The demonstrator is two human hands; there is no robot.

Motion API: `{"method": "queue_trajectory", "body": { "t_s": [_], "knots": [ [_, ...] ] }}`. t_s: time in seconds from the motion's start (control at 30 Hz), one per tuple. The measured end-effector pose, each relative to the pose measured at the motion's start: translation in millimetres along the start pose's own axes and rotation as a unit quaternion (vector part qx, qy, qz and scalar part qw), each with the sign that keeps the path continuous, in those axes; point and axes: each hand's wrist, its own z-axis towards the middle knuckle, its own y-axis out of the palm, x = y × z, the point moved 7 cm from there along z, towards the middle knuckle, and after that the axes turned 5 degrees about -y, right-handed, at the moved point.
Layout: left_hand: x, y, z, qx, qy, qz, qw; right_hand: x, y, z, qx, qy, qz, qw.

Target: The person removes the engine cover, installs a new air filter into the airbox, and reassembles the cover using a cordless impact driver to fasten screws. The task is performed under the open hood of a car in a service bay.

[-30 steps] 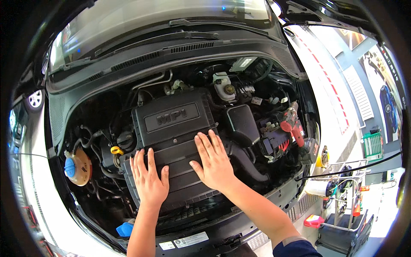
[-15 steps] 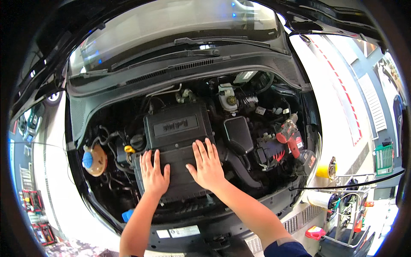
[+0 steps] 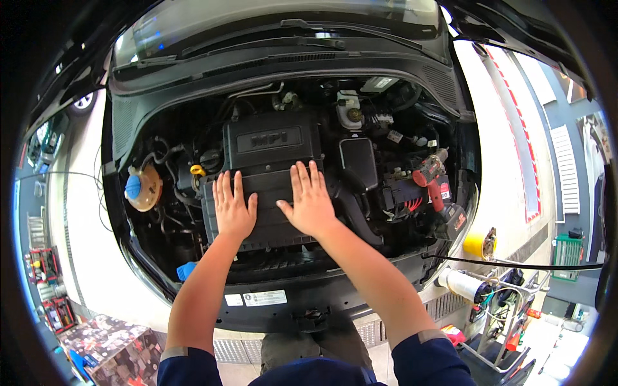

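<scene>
Both palms lie flat, side by side, on a black plastic engine cover point(image 3: 267, 206) in a car's engine bay. My left hand point(image 3: 235, 209) rests on its left half, fingers stretched toward the windscreen and thumb spread inward. On the right half lies my right hand point(image 3: 310, 204), fingers also stretched out with the thumb apart. Neither hand grips anything. Just left of the cover sits a yellow dipstick handle point(image 3: 197, 170). A red and black cordless drill point(image 3: 438, 193) lies over the battery area point(image 3: 398, 195), to the right of my hands.
A coolant tank point(image 3: 145, 186) with a blue cap stands at the left. A raised bonnet frames the top. Beyond the right wing are a yellow reel point(image 3: 479, 244) and a metal cart point(image 3: 508, 321). A patterned box point(image 3: 112, 350) stands at lower left.
My view has tipped down, so the engine bay sits higher in the picture and my legs now show. Both hands stay flat on the engine cover, with hardly any shift.
</scene>
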Motion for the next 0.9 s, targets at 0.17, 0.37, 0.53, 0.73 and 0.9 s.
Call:
{"method": "queue_trajectory", "body": {
  "t_s": [0.17, 0.37, 0.53, 0.73, 0.9],
  "knots": [
    [-13.2, -3.0, -3.1, -0.003, -0.021, -0.007, 1.0, 29.6, -30.8, 38.5, -0.054, -0.015, 0.102, 0.993],
    [-7.3, -0.2, 4.0, -0.007, -0.028, -0.032, 0.999, 47.4, -23.2, 84.9, 0.075, -0.091, -0.021, 0.993],
    [-18.8, -4.5, -1.7, -0.012, -0.039, -0.035, 0.999, 54.2, -41.5, 115.2, -0.007, -0.106, 0.054, 0.993],
    [-15.9, -4.9, 6.2, -0.015, -0.037, -0.048, 0.998, 96.4, -66.3, 209.4, -0.002, -0.018, -0.005, 1.0],
    [-19.3, -4.0, 5.4, -0.033, -0.045, -0.063, 0.996, 108.6, -44.9, 234.9, -0.083, -0.021, -0.042, 0.995]
  ]
}}
